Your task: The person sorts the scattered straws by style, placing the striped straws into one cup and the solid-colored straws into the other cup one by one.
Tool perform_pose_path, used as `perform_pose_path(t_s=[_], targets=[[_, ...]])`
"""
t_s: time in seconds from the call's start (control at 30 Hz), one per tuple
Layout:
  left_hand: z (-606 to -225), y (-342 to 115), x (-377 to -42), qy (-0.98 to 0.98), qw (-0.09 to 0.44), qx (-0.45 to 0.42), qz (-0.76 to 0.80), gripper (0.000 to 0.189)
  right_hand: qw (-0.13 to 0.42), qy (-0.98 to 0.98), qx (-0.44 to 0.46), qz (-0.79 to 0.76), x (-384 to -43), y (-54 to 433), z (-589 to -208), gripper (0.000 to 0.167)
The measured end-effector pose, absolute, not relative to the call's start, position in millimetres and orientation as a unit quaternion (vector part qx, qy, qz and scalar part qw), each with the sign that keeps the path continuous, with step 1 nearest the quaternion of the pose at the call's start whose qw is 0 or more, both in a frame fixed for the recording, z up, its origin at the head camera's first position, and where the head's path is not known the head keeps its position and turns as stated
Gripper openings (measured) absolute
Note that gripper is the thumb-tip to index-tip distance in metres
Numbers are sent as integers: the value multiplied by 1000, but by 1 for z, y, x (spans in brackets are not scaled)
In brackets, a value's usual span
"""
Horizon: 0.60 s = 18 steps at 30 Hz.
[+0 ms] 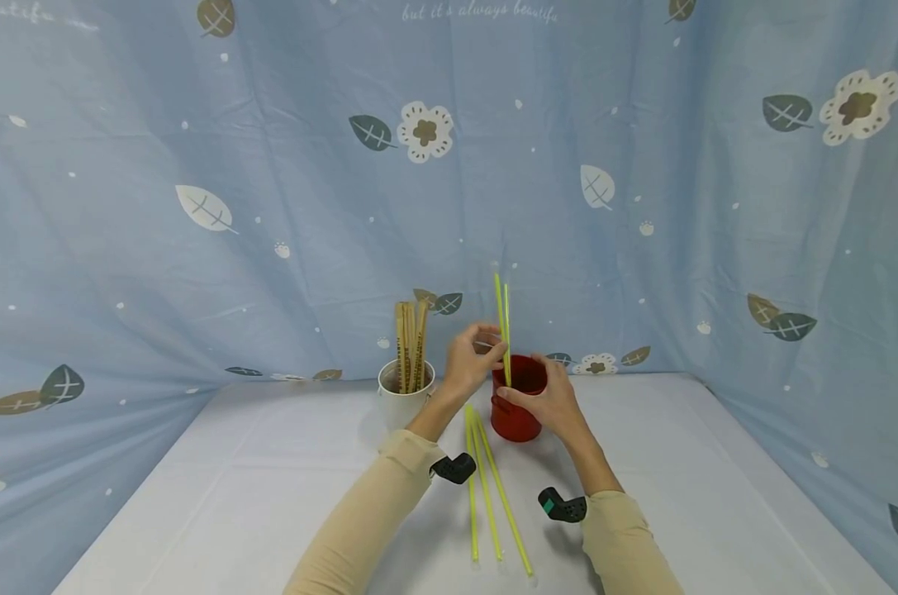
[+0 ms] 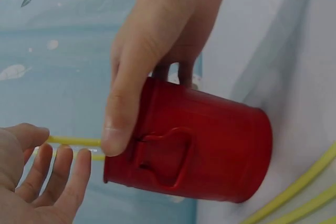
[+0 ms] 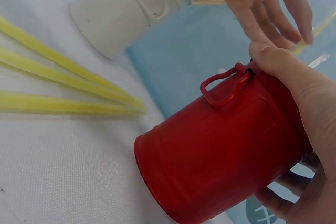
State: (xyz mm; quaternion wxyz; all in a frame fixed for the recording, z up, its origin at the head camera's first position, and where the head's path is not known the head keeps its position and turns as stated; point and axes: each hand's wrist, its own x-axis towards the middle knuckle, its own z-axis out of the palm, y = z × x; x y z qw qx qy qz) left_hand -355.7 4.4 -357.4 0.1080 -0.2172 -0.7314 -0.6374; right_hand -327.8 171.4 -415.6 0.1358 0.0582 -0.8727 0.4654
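Nearest the camera, two beige fabric sleeves [image 1: 370,521] reach over the white cloth-covered table [image 1: 270,496], with three thin yellow plastic sticks [image 1: 488,487] lying between them. Beyond these is a red metal bucket with a small side handle [image 1: 516,424]; two upright yellow sticks [image 1: 500,306] lean up out of its mouth. To its left, apart from it, a white metal bucket [image 1: 404,409] holds printed tan wooden sticks [image 1: 411,347].

The upright sticks are long for the bucket, so they could well swing or tip it if released unevenly; a slackened grip at the rim might let it slide.

The left hand [image 1: 469,357] pinches at least one upright stick between thumb and fingertips, the other fingers spread. The right hand [image 1: 550,401] is clamped round the red bucket's rim, thumb on the near side.
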Motion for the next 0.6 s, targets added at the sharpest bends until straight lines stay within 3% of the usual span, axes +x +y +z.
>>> perform_pose_path(t_s=[0.6], targets=[[-358,7,-347,-753,105,-219,-612,31,130,-874,52,466,-328,172,-416,95]])
